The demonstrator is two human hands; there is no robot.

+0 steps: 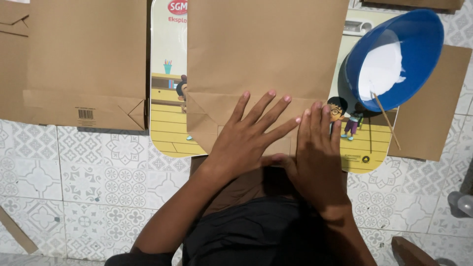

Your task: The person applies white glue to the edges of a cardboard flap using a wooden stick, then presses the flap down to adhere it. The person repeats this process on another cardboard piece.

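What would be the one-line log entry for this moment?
left hand: flat on paper bag fold | right hand: flat on same fold | bag on picture board | blue bowl with white paste, stick, to the right

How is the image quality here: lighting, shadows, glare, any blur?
Head view: even, warm light; sharp on both hands, left hand and right hand, flat on the brown paper bag; soft shadow under the wrists; mild sheen on the blue bowl; dark lap underexposed.
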